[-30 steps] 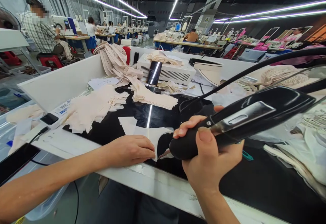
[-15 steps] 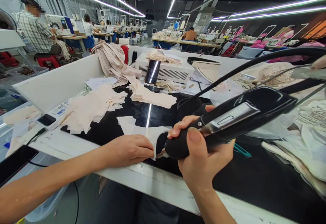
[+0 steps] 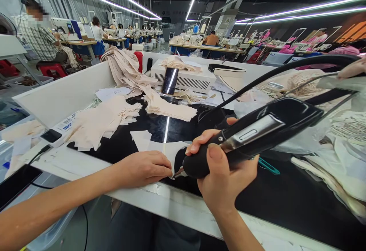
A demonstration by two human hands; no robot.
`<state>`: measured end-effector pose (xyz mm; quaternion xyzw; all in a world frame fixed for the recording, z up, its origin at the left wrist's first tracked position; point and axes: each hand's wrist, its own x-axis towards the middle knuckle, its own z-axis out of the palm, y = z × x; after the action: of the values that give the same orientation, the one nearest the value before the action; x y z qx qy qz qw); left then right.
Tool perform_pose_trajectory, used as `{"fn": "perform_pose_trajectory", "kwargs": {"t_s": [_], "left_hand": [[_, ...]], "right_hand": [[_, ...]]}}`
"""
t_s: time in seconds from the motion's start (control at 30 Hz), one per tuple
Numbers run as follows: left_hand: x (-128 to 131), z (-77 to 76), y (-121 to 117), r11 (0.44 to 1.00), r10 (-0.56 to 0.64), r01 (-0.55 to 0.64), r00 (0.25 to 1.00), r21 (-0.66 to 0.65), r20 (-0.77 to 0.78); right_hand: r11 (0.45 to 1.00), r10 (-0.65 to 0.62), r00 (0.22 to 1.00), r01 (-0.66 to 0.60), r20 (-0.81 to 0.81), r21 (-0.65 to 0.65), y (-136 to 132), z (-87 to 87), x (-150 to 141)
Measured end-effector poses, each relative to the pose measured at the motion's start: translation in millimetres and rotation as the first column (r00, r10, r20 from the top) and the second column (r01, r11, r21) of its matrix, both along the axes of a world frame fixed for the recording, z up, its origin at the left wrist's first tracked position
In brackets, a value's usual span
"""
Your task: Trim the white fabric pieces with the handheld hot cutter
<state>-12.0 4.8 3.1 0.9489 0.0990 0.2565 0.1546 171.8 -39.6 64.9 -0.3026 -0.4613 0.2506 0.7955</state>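
Observation:
My right hand [image 3: 220, 171] is wrapped round a black corded hand tool [image 3: 257, 129] with a silver lever along its side. The tool slants down to the left, and its narrow metal tip [image 3: 178, 172] meets the near corner of a thin white fabric piece [image 3: 171, 150]. On that piece lies my left hand [image 3: 151, 169], its fingers together and pressing near the same corner, just left of the tip. The fabric's right edge curves inward beside the tool. Part of the fabric is hidden under my left hand.
Pale cut fabric pieces [image 3: 100, 117] pile up at left, and another stack [image 3: 168, 108] lies behind. A phone [image 3: 170, 80] leans before a white vented box [image 3: 185, 76]. A teal clip [image 3: 268, 166] lies right of my hand. Lace and fabric [image 3: 337, 163] heap at right. A co-worker [image 3: 37, 34] sits far left.
The rear end of the tool has swung slightly left. Its tip stays at the fabric corner, and my left hand keeps its place on the piece.

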Motion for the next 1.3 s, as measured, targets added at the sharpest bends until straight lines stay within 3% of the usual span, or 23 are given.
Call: {"fn": "perform_pose_trajectory", "kwargs": {"t_s": [0.23, 0.5, 0.77, 0.9, 1.07, 1.3], "left_hand": [[-1, -0.5, -1, 1.000, 0.023, -0.023, 0.997, -0.007, 0.067], [-11, 4.5, -1, 0.999, 0.012, -0.013, 1.000, 0.037, 0.023], [-21, 23.5, -8, 0.999, -0.044, 0.043, 0.998, -0.021, -0.055], [-6, 30.7, -2, 0.995, 0.038, -0.031, 0.997, 0.091, -0.073], [24, 26.1, 11, 0.958, 0.113, -0.096, 0.992, 0.271, -0.047], [44, 18.4, 24, 0.942, 0.129, -0.086, 0.985, 0.323, -0.114]], "right_hand": [[1.000, -0.013, 0.998, 0.012, 0.069, 0.012, 0, -0.9, 1], [0.999, 0.007, 0.999, -0.005, 0.043, -0.033, -4, 2.6, 9], [0.991, -0.134, 0.990, 0.133, 0.047, 0.018, 22, 16.1, 46], [0.987, -0.156, 0.987, 0.155, 0.039, 0.037, 38, 13.7, 55], [0.988, -0.146, 0.987, 0.142, 0.064, 0.062, 50, 9.4, 54], [0.991, -0.132, 0.987, 0.131, 0.092, 0.015, 56, 3.8, 51]]}}
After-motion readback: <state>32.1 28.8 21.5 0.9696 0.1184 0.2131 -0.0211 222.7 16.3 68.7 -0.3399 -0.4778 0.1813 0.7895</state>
